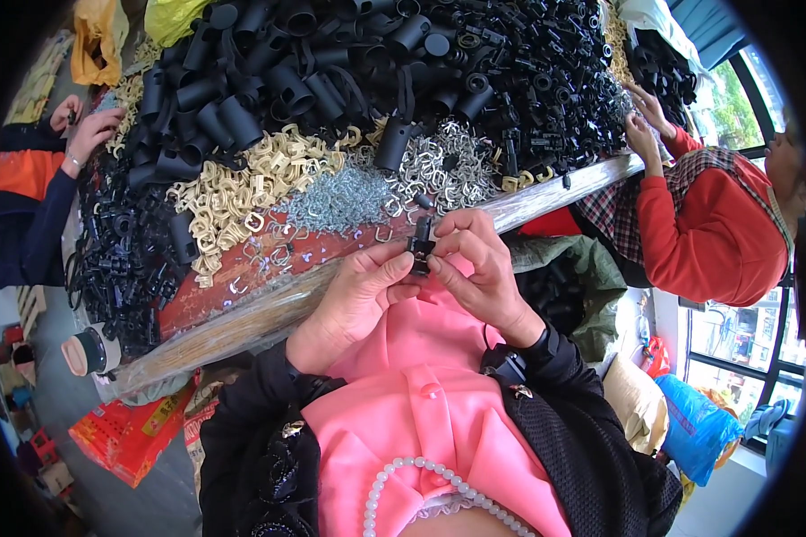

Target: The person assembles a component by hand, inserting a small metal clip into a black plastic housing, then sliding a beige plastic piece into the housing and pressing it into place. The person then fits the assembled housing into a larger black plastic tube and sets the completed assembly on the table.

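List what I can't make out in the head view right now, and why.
All in the head view:
- Lower end of the small black part: covered by left grip and right grip.
- Single pieces in the blue-grey pile: too small.
- Head of the navy-sleeved co-worker: cut off by the dark rim.
- Inside of the green bag: too dark.

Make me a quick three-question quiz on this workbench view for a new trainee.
1. True or false: the left hand and the right hand both touch the small black part.

2. Multiple choice: what lies between the heap of cream-coloured pieces and the heap of silver hooks?
A) a yellow bag
B) a heap of tiny bluish-grey pieces
C) a bead necklace

3. Fill in the colour: the co-worker at the picture's right has a ___ sleeve.

Key: 1. True; 2. B; 3. red.
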{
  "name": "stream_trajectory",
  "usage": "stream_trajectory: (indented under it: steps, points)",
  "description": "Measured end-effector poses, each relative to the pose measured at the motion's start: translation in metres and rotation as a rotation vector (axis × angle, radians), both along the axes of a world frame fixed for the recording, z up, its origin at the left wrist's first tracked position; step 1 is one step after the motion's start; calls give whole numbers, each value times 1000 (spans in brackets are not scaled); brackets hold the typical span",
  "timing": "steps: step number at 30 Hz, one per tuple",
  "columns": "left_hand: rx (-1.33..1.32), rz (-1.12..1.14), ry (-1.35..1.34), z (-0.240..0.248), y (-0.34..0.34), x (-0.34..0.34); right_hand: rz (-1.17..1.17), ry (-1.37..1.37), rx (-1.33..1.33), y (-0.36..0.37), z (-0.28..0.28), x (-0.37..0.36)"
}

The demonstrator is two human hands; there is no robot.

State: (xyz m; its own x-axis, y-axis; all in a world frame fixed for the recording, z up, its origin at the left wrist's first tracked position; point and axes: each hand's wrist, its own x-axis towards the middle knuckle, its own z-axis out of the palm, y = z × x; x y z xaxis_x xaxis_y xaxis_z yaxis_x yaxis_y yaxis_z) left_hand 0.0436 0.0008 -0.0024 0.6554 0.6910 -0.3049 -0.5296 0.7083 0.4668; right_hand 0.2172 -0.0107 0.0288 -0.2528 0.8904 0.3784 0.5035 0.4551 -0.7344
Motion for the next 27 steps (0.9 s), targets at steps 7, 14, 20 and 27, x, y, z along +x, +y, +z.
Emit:
stream_trajectory:
  steps: [7, 14, 20, 27]
  points:
    - [-9, -38, -2, -1, 1, 1, 46, -129, 115, 2, 2, 1]
    - [-46, -9, 69, -1, 0, -5, 100, 25, -34, 4, -2, -4]
    - [-14, 1, 54, -3, -3, -15, 92, 458, -354, 7, -26, -16]
    - [1048, 584, 1357, 5, 8, -90, 147, 612, -517, 7, -27, -23]
